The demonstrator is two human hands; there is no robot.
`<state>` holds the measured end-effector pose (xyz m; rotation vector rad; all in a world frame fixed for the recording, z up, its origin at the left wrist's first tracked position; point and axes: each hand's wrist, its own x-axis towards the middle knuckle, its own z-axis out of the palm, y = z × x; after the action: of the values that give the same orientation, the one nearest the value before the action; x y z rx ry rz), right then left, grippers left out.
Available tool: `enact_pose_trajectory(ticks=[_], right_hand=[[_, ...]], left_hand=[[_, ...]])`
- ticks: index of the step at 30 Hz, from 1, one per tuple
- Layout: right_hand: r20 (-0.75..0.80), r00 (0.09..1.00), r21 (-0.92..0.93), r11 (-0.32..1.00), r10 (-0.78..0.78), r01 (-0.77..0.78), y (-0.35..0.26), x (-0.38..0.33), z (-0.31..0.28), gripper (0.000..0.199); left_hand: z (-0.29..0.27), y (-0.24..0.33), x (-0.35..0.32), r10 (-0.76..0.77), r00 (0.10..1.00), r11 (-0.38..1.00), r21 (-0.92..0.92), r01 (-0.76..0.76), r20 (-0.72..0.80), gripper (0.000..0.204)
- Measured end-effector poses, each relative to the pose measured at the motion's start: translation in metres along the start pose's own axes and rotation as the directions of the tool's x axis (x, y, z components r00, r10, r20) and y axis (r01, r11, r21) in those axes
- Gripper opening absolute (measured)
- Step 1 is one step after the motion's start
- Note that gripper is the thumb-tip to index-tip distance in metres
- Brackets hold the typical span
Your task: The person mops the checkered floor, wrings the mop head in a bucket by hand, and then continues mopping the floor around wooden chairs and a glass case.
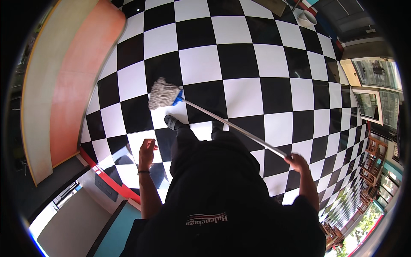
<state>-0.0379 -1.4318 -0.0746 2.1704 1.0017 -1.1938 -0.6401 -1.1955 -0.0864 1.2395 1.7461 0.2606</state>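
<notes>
My right hand [296, 162] grips the end of a long pale mop handle [233, 127] that slants up and left across the floor. Its grey string mop head [163, 94], fixed with a blue clamp, rests on the black-and-white checkered floor [257, 60] just ahead of my dark shoe [172, 123]. My left hand [147, 150] hangs free at my side with fingers loosely apart, holding nothing; a dark band circles its wrist. My dark top and trousers fill the lower middle.
A curved counter [64, 85] with a cream top and orange front runs along the left. A white bucket [306, 18] stands at the far upper right. Wooden chairs [376, 150] and framed panels line the right side.
</notes>
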Motion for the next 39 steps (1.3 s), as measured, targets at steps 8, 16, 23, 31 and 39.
enact_pose_trajectory(ticks=[8, 16, 23, 31, 39], right_hand=[[-0.177, 0.921, -0.143, 0.935, -0.347, 0.324, -0.079, 0.001, 0.063, 0.039], [-0.161, 0.849, -0.011, 0.861, -0.504, 0.509, -0.379, 0.121, -0.003, 0.042], [0.001, 0.866, 0.143, 0.857, -0.5, 0.495, -0.697, 0.142, -0.024, 0.042], [-0.122, 0.727, -0.092, 0.737, -0.676, 0.67, -0.768, 0.15, -0.03, 0.039], [-0.164, 0.823, -0.138, 0.839, -0.544, 0.527, -0.549, 0.141, -0.052, 0.042]], left_hand=[[0.002, -0.004, -0.002, -0.063, 0.998, 0.997, -0.042, 0.062, -0.016, 0.028], [-0.038, -0.054, -0.051, -0.272, 0.937, 0.962, -0.098, 0.256, -0.221, 0.036], [-0.07, -0.098, -0.095, -0.451, 0.837, 0.888, -0.255, 0.384, -0.31, 0.044], [-0.1, -0.098, -0.053, -0.384, 0.875, 0.921, -0.196, 0.338, -0.294, 0.042], [-0.072, -0.085, -0.048, -0.236, 0.909, 0.972, -0.095, 0.217, -0.344, 0.039]])
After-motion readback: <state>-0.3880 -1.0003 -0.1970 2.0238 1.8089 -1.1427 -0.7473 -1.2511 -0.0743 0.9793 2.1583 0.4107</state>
